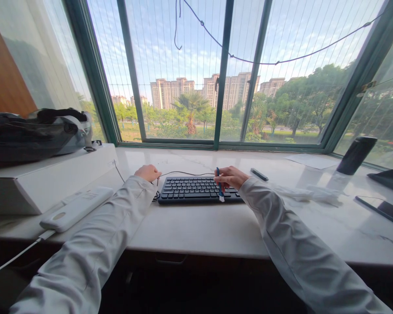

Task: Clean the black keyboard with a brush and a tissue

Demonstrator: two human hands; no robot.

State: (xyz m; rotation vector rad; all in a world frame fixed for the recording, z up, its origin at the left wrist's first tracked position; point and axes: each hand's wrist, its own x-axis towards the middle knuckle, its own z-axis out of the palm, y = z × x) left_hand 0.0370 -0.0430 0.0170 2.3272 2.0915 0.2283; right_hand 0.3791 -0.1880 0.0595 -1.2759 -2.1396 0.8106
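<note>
A black keyboard (190, 190) lies on the white marble-look counter, its long side towards me. My right hand (232, 177) is closed round a slim blue brush (220, 185), held upright over the keyboard's right part with its white tip down. Whether the tip touches the keys I cannot tell. My left hand (148, 172) is closed just beyond the keyboard's left end, with a thin black cable (183, 173) at its fingertips. The cable runs behind the keyboard, and some of it is bunched beside the left end. My left fingers are partly hidden.
A white power strip (77, 208) and a white box (62, 179) bearing a dark headset-like object (36, 135) stand left. To the right are a small dark stick (259, 174), crumpled clear plastic (314, 194), a black cylinder (356, 155) and a phone (384, 210). Windows rise behind.
</note>
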